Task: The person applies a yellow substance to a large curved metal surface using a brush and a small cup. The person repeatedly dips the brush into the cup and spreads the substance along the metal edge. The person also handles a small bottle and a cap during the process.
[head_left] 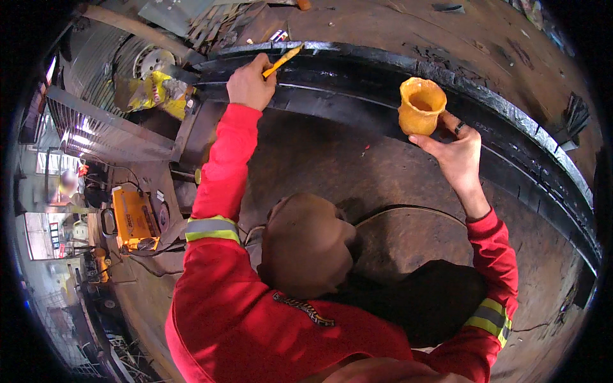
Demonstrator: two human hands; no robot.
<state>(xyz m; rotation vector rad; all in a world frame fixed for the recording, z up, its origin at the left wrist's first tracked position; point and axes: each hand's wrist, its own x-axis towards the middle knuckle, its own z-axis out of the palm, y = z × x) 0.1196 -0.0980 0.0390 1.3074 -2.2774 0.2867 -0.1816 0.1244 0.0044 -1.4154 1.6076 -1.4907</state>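
Note:
My left hand is raised and grips a thin yellow-handled brush. The brush tip rests against the upper edge of a large curved black steel rim. My right hand holds up a yellow-orange paint-smeared cup by its lower side, just in front of the same rim and to the right of the brush. Both arms are in red sleeves with reflective bands. My cap fills the middle of the view.
A rusty brown plate lies inside the rim. A yellow box-shaped machine with cables stands at the left. A yellow-stained device sits by the rim's left end. Another person stands far left.

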